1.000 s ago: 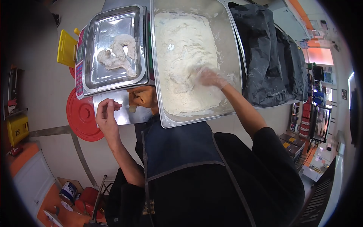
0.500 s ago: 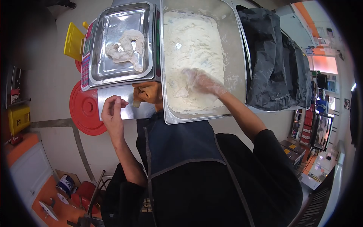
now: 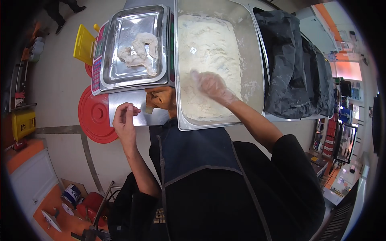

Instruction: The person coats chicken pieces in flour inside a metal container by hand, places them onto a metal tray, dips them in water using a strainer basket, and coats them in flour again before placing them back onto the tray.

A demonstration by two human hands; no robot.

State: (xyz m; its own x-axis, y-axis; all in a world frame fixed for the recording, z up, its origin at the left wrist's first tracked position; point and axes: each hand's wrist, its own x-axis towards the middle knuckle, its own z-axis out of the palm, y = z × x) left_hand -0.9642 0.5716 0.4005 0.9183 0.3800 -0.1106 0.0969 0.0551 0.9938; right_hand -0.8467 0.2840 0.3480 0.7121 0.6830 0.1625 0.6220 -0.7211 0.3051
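My right hand (image 3: 213, 86), in a clear plastic glove, is down at the flour (image 3: 211, 44) inside a deep metal pan (image 3: 251, 60). Its fingers are bent round something pale at the fingertips that I cannot make out. Bare and raised, my left hand (image 3: 126, 116) hovers left of the brown cloth (image 3: 161, 97) with loosely curled fingers and nothing visible in it. Flour-coated chicken wings (image 3: 140, 54) lie in a shallow steel tray (image 3: 108, 66), which rests on a scale (image 3: 96, 74) with a pink keypad.
A red round lid (image 3: 98, 114) is below the table's left side. Yellow plastic (image 3: 83, 44) stands beside the scale. Black plastic sheeting (image 3: 281, 64) covers something right of the pan. Another person's legs (image 3: 60, 12) show at the upper left.
The view has shifted slightly, moving the scene to the right. My right hand has turned a little over the flour. My left hand stays raised. The other person's legs show more.
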